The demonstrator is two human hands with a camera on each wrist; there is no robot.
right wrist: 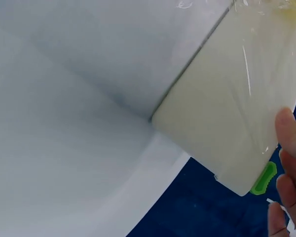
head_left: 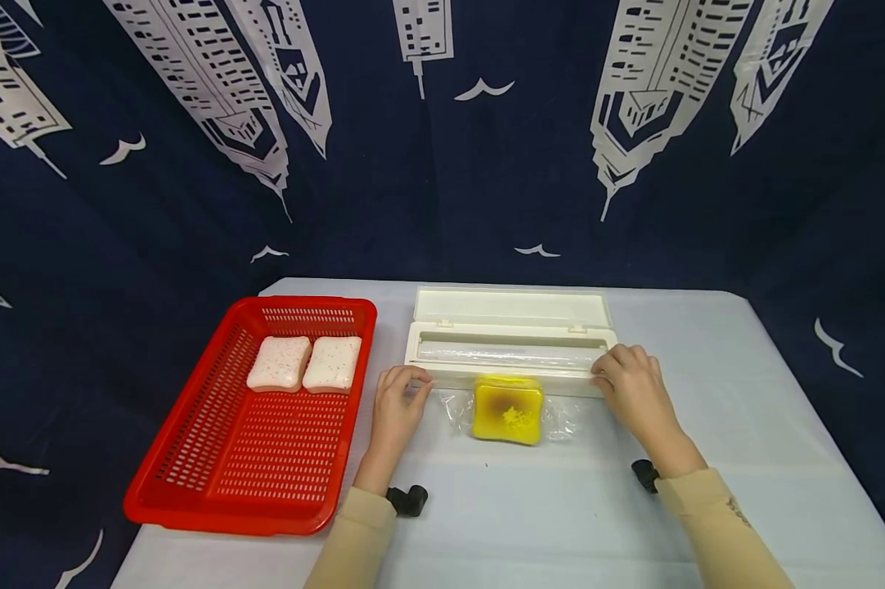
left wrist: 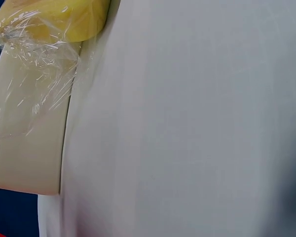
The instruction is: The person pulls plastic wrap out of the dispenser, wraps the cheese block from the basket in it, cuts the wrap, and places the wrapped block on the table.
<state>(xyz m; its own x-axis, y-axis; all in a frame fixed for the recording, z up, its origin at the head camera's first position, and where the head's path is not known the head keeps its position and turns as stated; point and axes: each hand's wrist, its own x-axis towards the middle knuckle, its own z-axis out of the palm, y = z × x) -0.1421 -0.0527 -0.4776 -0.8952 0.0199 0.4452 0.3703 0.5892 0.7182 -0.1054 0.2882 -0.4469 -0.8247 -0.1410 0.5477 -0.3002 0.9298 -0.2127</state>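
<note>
A white cling film dispenser [head_left: 512, 315] lies with its lid raised and a roll of clear film [head_left: 516, 353] inside. In front of it, overlapping its front edge, is a yellow toast-shaped piece [head_left: 507, 413] with a browned patch, wrapped in clear film that bunches out at both sides. At the dispenser's front left corner, my left hand [head_left: 398, 405] pinches the film's edge between thumb and forefinger. My right hand [head_left: 637, 388] pinches film at the right end; its thumb [right wrist: 288, 129] shows at the film in the right wrist view. The left wrist view hides the left hand.
Left of the dispenser stands a red slotted basket [head_left: 222, 491] holding two pale bread-shaped pieces [head_left: 279, 364], side by side near its back. A green part [right wrist: 264, 178] sticks out beside the dispenser. Dark blue patterned cloth [head_left: 428, 204] hangs behind the white-covered table [head_left: 523, 523].
</note>
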